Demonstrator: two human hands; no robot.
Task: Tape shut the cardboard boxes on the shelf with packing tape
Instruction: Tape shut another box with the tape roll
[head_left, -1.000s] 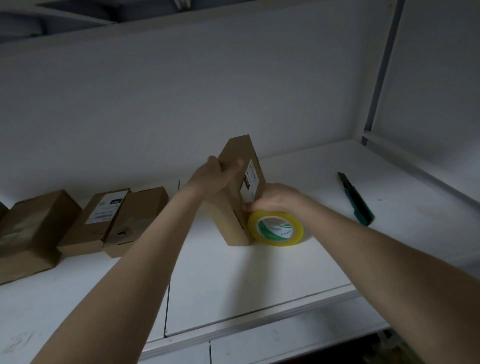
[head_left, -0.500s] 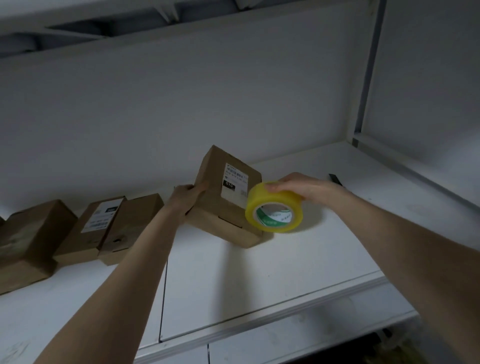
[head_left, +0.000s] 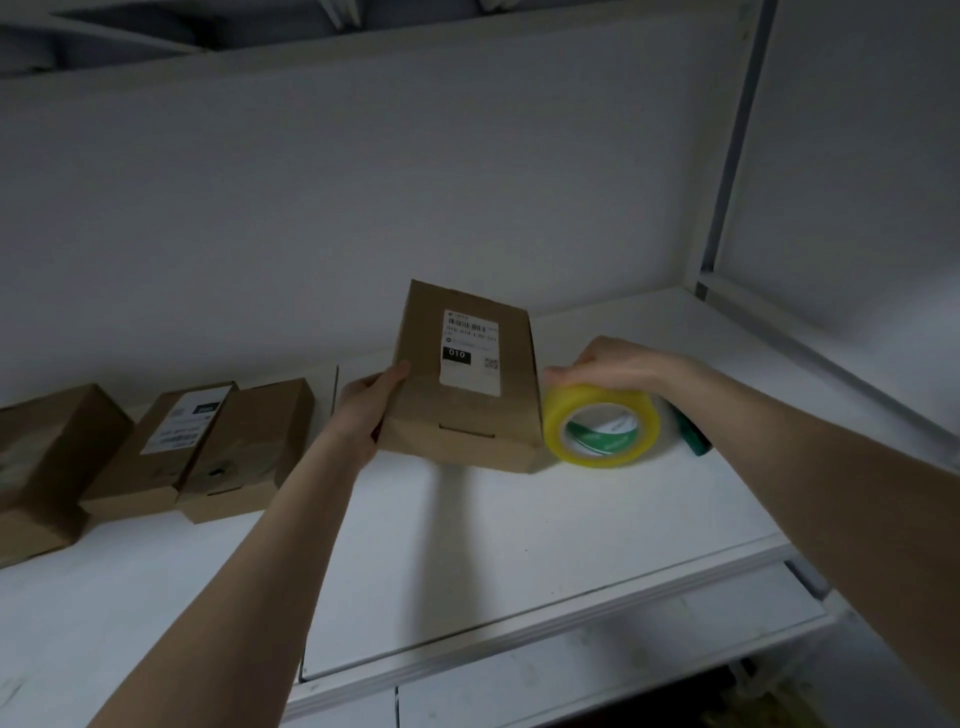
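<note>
A brown cardboard box (head_left: 462, 410) with a white barcode label facing me stands tilted on the white shelf (head_left: 519, 545). My left hand (head_left: 366, 410) grips its left edge, thumb on the front face. A yellow roll of packing tape (head_left: 600, 426) stands on edge right beside the box's right side. My right hand (head_left: 608, 364) holds the roll from above, fingers curled over its top.
Three more cardboard boxes (head_left: 208, 447) lie in a row on the shelf's left part. A green utility knife (head_left: 691, 439) lies behind the tape, partly hidden by my right arm. A shelf upright (head_left: 727, 156) stands at the right; wall behind.
The box turned from standing on end to leaning with its label face toward me. My left hand slid to its left edge. The tape roll shifted to the box's right side.
</note>
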